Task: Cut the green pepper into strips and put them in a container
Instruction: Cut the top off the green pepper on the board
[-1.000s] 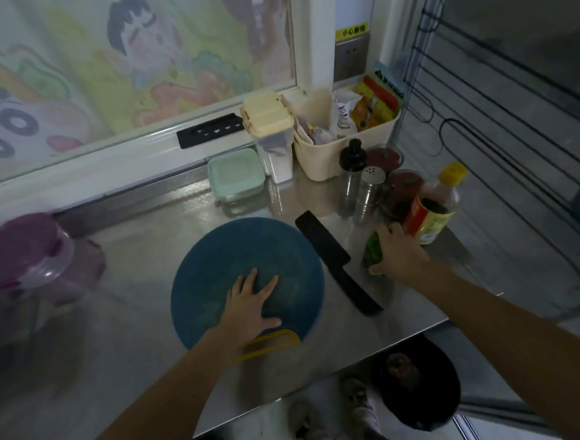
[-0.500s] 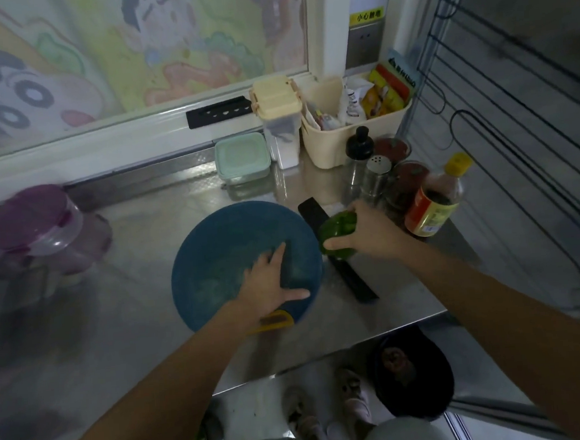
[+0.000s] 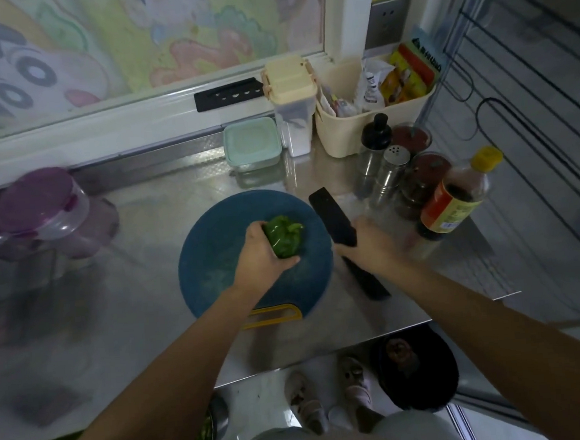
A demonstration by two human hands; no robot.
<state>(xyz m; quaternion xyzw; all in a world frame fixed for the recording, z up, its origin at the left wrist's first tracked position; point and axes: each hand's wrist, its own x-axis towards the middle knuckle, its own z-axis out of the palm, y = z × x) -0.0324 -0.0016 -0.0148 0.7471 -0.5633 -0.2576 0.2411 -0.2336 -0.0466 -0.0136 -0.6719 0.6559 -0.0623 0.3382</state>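
Pepper [image 3: 284,235] sits on the middle of the round blue board [image 3: 213,225], gripped by the left hand [image 3: 261,252], whose fingers curl round its near-left side. With that side covered, its long axis is hard to read. The knife [image 3: 331,213] lies on the bench [image 3: 150,209] just right of the board, with the blade pointing away from the person and the handle toward the bench edge. The right hand [image 3: 369,241] lies over its middle. Blur hides whether that hand has closed on it. Judging by this, the knife has only a short way to go leftward to the pepper. Behind the board stands a green-lidded box [image 3: 252,143], lid on and contents hidden. A cream basket [image 3: 345,140] further right holds packets.
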